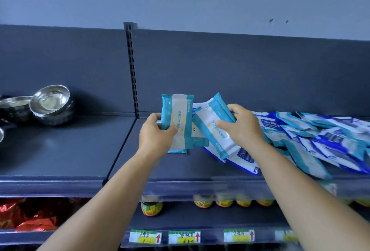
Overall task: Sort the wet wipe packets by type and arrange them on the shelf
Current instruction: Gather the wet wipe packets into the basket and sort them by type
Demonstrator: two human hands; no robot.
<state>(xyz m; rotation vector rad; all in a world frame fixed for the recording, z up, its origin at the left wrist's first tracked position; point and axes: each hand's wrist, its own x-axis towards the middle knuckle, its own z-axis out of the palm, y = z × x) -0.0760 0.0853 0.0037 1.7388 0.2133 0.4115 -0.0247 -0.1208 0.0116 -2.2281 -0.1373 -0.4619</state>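
My left hand (pixel 155 135) grips a teal-and-white wet wipe packet (pixel 178 118) held upright above the dark shelf (pixel 176 167); further packets seem to be stacked behind it. My right hand (pixel 243 125) holds a second teal-and-white packet (pixel 213 124), tilted, just right of the first. Below and to the right lies a loose pile of wipe packets (pixel 320 140), some teal and white, others dark blue and white, spread across the shelf to the right edge of view.
Stacked steel bowls (pixel 52 106) stand on the left shelf section beyond a slotted upright post (pixel 133 70). The shelf below holds jars (pixel 151 207) and red bags (pixel 26 216), with price tags (pixel 184 237) along the rail.
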